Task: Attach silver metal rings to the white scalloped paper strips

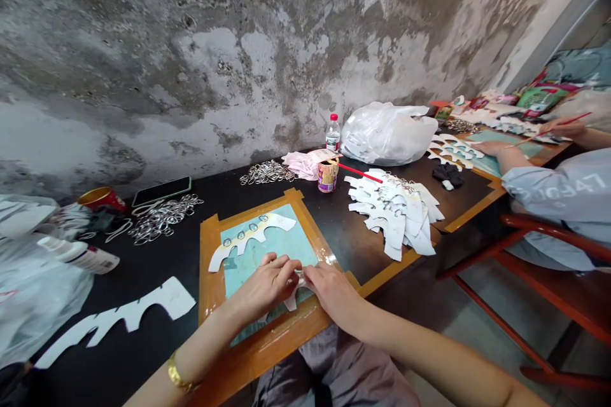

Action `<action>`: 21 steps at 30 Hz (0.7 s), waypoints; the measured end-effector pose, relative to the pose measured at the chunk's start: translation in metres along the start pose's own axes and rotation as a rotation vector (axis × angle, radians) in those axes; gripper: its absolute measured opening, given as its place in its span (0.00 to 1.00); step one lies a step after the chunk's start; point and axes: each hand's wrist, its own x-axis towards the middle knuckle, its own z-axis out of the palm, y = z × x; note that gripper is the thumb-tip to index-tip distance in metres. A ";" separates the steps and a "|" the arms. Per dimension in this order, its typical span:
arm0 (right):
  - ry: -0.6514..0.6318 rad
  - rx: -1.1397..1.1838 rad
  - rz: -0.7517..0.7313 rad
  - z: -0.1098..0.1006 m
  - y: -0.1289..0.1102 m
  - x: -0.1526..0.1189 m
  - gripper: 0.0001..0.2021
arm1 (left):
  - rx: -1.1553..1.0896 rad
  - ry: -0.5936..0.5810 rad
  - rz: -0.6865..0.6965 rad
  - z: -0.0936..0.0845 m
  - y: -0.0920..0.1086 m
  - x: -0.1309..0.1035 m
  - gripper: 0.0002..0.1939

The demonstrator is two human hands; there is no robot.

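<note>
Two hands, bare: L. hand point(279, 276) & R. hand point(329, 292), close together, fingers of both pinched on 1 wht. scalloped piece point(291, 303) (mostly hidden by them), over near part of grn. mat point(289, 251). 1 ringed piece point(274, 221), same shape approx., flat on mat's far part. 1 plain piece point(131, 317), left, on blk. table point(157, 350). 1 pile metal rings point(160, 219), far left. 1 stack wht. pieces point(401, 213), right.
</note>
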 end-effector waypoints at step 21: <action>-0.053 -0.097 -0.134 -0.006 -0.007 0.001 0.09 | -0.033 0.100 -0.083 0.008 -0.005 -0.009 0.09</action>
